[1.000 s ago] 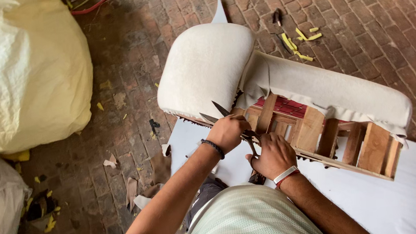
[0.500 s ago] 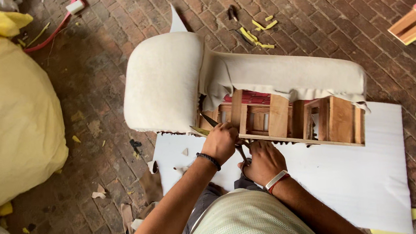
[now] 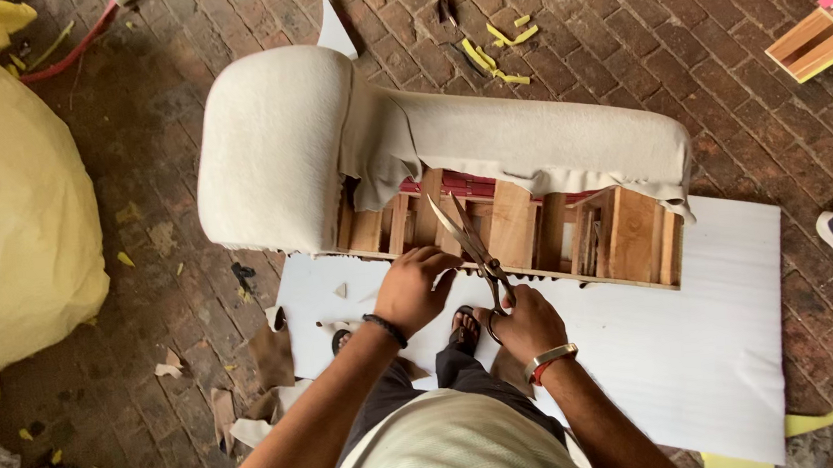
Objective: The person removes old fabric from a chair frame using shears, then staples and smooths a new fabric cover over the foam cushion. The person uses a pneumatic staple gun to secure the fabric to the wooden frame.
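Scissors [image 3: 473,244] sit gripped in the right hand [image 3: 525,323], blades open and pointing up at the wooden frame [image 3: 517,230] of the padded armrest [image 3: 409,144]. Left hand [image 3: 413,289], fingers curled, rests on the frame's lower edge.

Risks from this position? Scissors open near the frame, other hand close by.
1. The right hand holds the scissors with blades open; the left hand rests right beside them on the wooden frame, so fingers could get nicked.
2. Loose cream fabric hangs over the frame edge; a cut may wander or snag.
3. The blade tips point into the frame slats, where they might catch wood.
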Action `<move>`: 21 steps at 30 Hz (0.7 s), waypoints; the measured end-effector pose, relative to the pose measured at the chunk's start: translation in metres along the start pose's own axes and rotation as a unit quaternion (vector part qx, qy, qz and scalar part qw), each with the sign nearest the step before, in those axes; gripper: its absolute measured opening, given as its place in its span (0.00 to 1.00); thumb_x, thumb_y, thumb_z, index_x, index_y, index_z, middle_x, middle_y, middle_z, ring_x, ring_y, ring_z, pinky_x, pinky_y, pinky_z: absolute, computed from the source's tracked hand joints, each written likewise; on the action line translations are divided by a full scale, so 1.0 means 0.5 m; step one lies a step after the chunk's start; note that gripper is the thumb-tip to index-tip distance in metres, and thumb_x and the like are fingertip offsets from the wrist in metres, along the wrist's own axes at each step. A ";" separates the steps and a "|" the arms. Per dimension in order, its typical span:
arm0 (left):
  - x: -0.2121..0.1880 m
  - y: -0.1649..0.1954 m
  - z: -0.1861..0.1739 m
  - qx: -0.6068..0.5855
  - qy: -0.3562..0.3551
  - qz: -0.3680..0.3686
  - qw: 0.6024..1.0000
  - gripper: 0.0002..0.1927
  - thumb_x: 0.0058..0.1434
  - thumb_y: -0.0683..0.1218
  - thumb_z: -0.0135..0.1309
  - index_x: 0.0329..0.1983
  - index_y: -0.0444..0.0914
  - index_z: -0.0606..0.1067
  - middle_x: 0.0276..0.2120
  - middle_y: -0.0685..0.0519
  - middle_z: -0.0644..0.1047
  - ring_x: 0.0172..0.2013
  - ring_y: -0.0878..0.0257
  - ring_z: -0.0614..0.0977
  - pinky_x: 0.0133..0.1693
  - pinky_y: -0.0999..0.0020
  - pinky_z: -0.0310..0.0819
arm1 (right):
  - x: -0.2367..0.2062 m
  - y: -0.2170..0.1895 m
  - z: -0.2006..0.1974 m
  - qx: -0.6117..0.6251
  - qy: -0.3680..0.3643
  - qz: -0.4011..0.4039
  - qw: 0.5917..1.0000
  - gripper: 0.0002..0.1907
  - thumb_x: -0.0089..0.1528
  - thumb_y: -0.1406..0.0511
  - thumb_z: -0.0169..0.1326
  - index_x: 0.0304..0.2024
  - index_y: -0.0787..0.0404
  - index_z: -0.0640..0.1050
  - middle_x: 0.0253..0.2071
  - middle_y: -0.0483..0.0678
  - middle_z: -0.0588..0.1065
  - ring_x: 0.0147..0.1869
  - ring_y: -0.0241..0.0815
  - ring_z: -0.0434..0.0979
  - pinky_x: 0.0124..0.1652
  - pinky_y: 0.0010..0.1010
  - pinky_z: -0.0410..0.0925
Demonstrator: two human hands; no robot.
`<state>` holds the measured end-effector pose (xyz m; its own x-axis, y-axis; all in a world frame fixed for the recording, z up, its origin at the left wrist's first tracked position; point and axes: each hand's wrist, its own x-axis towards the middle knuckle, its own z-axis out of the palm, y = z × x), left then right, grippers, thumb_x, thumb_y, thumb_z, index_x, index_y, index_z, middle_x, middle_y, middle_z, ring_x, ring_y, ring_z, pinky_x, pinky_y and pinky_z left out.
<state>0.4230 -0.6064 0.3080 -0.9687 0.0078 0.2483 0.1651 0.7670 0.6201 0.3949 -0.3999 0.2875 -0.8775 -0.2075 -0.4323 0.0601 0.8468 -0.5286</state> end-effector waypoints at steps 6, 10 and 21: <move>-0.036 0.020 0.031 -0.022 -0.058 -0.081 0.995 0.07 0.59 0.43 0.59 0.39 0.41 0.83 0.40 0.51 0.83 0.42 0.52 0.83 0.45 0.58 0.78 | -0.020 0.044 -0.033 0.084 -0.009 0.027 0.996 0.29 0.53 0.46 0.67 0.33 0.64 0.75 0.29 0.51 0.76 0.33 0.46 0.76 0.37 0.38 0.70; -0.029 0.052 0.057 -0.028 -0.108 -0.101 0.989 0.08 0.60 0.44 0.58 0.41 0.42 0.83 0.40 0.51 0.83 0.39 0.53 0.84 0.44 0.59 0.78 | -0.050 0.073 -0.051 0.157 -0.004 0.070 0.985 0.26 0.53 0.48 0.66 0.34 0.64 0.76 0.26 0.51 0.77 0.30 0.46 0.76 0.35 0.37 0.69; -0.132 0.146 0.079 -0.033 -0.209 -0.065 0.975 0.09 0.62 0.45 0.57 0.43 0.43 0.83 0.42 0.53 0.83 0.39 0.57 0.85 0.43 0.63 0.80 | -0.207 0.170 -0.070 0.261 0.038 0.073 0.962 0.18 0.57 0.55 0.66 0.24 0.62 0.81 0.15 0.45 0.74 0.19 0.35 0.72 0.23 0.29 0.65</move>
<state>0.4918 -0.5257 0.3073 -0.9712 0.1837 -0.1519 0.0336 0.7365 0.6756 0.4743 -0.2895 0.3130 -0.8724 -0.0515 -0.4861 0.3995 0.4979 -0.7697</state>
